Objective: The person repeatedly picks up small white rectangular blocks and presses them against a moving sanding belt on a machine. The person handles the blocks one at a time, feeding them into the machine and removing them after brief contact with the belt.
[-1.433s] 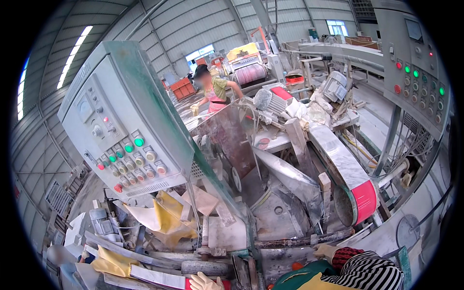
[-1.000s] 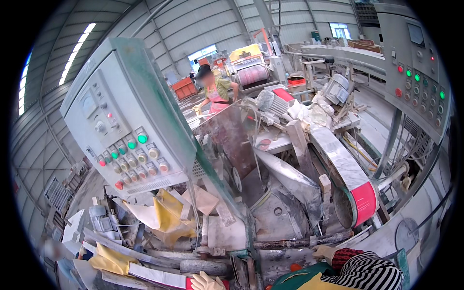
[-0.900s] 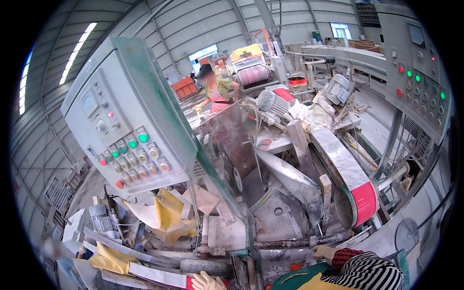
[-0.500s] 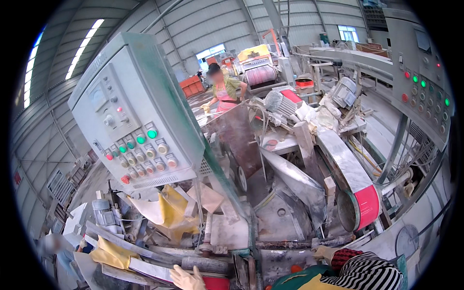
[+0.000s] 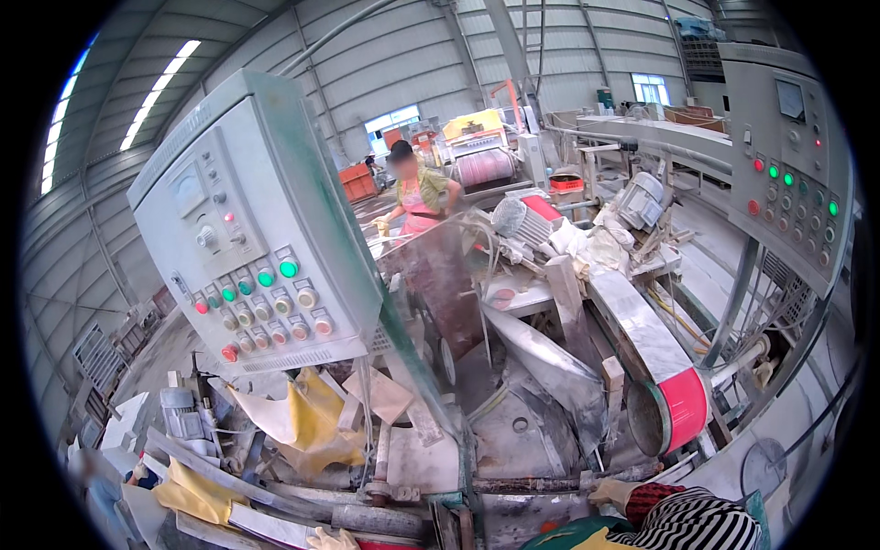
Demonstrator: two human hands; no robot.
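My left hand (image 5: pixel 334 540), in a cream work glove, is cut off by the lower edge. Its visible fingers are apart and appear to hold nothing, close to a narrow belt with a white-grey face (image 5: pixel 275 524) and a red part beside it. My right hand (image 5: pixel 611 493), also gloved in cream, comes from a black-and-white striped sleeve (image 5: pixel 701 521) with a dark red checked cuff. Its fingers look curled at the near side of a dusty horizontal bar (image 5: pixel 550 485); what they grip is hidden. To its right, a red-and-grey sanding belt (image 5: pixel 687 408) wraps a roller.
A grey control cabinet (image 5: pixel 266 220) with lit green buttons leans in at left, another (image 5: pixel 788 165) stands at right. Yellow cloth (image 5: pixel 307 417) drapes over machine parts. Beyond the machine stands a co-worker (image 5: pixel 422 197) in a pink apron; another person (image 5: pixel 105 486) is at far left.
My left hand has sunk lower and left, mostly out of the picture. My right hand stays near the bar. The whole view has shifted slightly; the belts look unmoved.
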